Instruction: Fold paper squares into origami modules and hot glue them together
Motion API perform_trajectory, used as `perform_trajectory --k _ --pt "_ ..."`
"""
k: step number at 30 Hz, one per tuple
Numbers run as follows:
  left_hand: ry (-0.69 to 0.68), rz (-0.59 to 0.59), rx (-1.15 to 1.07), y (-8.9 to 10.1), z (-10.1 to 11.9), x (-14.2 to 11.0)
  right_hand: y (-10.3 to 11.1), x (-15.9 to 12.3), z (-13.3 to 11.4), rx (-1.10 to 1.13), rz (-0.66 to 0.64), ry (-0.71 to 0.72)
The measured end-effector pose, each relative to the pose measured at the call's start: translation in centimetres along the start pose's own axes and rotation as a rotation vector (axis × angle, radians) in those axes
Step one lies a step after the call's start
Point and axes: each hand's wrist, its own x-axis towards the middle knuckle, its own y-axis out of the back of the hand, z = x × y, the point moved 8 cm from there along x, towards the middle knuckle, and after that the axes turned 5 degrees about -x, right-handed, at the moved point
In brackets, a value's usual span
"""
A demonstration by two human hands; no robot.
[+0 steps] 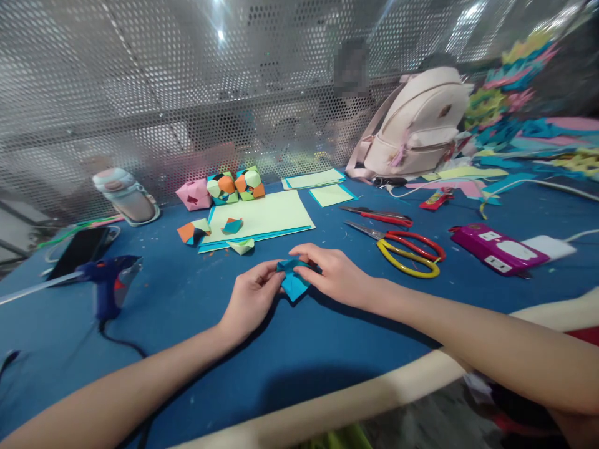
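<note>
A small folded piece of blue paper (294, 287) is pinched between both hands just above the blue table. My left hand (255, 293) grips its left edge with thumb and fingers. On the other side, my right hand (330, 271) has its thumb and fingers closed on the upper right part, hiding some of the folds. Just beyond lie a small pale green folded piece (241, 247), a blue and orange one (232, 225) and an orange and cream one (193, 231). Large pale green sheets (266, 212) with blue ones under them lie behind.
Scissors with red and yellow handles (402, 249) and a red-handled cutter (379, 216) lie right. A purple power strip (498, 249) is farther right. A blue glue gun (107, 284) stands left, near a phone (79, 252) and bottle (126, 196). Folded paper balls (222, 188) and a backpack (416, 131) sit behind.
</note>
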Motion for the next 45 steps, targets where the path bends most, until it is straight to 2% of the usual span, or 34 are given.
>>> perform_trajectory --k 3,5,8,10,16,23,26,32,45 --pt "-0.019 0.003 0.019 0.1 -0.2 0.0 -0.3 0.1 1.3 0.044 -0.062 -0.191" --pt "-0.026 -0.005 0.032 0.1 -0.3 0.1 -0.9 0.1 1.8 0.116 -0.151 -0.283" --pt "-0.026 -0.02 0.067 0.0 -0.6 0.0 -1.8 -0.2 1.9 0.218 -0.275 -0.343" --pt "-0.023 -0.022 0.126 -0.1 -0.7 0.0 -1.9 -0.2 1.9 0.225 -0.286 -0.35" --pt "-0.049 -0.057 0.254 -0.2 -0.1 -0.3 -1.7 -0.1 1.4 0.133 -0.236 -0.266" --pt "0.031 -0.093 -0.038 -0.2 -0.6 -0.5 -1.2 0.2 0.2 0.059 -0.192 -0.104" --pt "0.054 -0.108 -0.103 -0.4 -1.0 -0.4 -1.1 0.3 0.1 0.057 -0.169 -0.09" --pt "0.031 -0.11 -0.004 -0.5 -0.6 -0.3 -0.9 0.3 0.2 -0.028 -0.128 -0.034" --pt "0.028 -0.042 0.03 -0.2 -0.5 0.0 -1.3 0.2 0.4 -0.044 -0.152 -0.011"
